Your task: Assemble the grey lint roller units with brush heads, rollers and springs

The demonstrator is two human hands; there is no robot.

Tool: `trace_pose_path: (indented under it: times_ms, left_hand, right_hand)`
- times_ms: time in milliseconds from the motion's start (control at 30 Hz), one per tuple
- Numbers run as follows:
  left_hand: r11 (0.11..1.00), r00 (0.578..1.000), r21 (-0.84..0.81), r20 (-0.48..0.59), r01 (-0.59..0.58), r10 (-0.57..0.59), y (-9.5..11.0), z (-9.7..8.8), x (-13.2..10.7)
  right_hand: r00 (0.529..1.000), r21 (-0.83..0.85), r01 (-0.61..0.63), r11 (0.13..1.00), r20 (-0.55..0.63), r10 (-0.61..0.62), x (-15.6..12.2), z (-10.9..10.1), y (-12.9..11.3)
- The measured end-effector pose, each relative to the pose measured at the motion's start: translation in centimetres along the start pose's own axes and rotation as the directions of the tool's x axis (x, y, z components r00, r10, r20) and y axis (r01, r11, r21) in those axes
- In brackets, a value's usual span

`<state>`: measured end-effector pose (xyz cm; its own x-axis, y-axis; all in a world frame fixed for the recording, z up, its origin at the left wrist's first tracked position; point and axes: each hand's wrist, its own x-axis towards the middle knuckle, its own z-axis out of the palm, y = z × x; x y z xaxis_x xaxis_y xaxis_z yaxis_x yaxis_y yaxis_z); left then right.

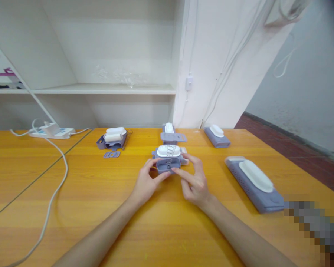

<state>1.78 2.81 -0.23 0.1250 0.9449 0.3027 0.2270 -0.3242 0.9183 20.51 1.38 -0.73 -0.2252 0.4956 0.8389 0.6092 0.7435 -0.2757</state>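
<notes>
My left hand (148, 180) grips the left side of a small grey-blue plastic box (161, 171), thumb along its front and fingers behind. The box's open side faces me. A metal coil spring (170, 152) stands up out of the box. My right hand (195, 180) is at the box's right side, its index finger at the front rim near the spring's lower end. Whether that hand pinches anything is hard to make out. Right behind the box sits a white ribbed oval piece (164, 151) on grey-blue parts.
Similar grey-blue units with white tops stand at the back left (114, 136), back middle (169, 129), back right (217, 135) and right (254, 181). A flat grey-blue plate (112, 154) lies at left. A power strip (51, 131) trails a white cable (64, 167) across the wooden table (100, 237).
</notes>
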Motion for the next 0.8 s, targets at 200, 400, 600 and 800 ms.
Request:
trace_pose_path:
  times_ms: [200, 400, 600, 800]
  left_hand:
    - [0.988, 0.988, -0.151, -0.153, 0.009, -0.032, -0.3, -0.1, 0.2]
    - [0.956, 0.993, -0.293, -0.105, 0.028, -0.062, 0.0, -0.3, 0.2]
    - [0.932, 0.971, -0.356, -0.195, 0.061, -0.138, -0.8, -0.4, 0.3]
    - [0.821, 0.944, -0.568, -0.234, 0.061, -0.232, -1.2, -0.7, 0.9]
  right_hand:
    - [0.968, -0.115, -0.245, 0.963, -0.078, 0.237, 0.4, 0.5, 0.7]
    - [0.916, -0.265, -0.367, 0.892, 0.067, 0.396, 0.1, 2.1, 2.7]
    - [0.906, -0.296, -0.357, 0.886, 0.122, 0.406, -0.6, 2.4, 3.3]
    - [0.901, -0.251, -0.382, 0.889, 0.113, 0.419, -0.1, 2.2, 3.0]
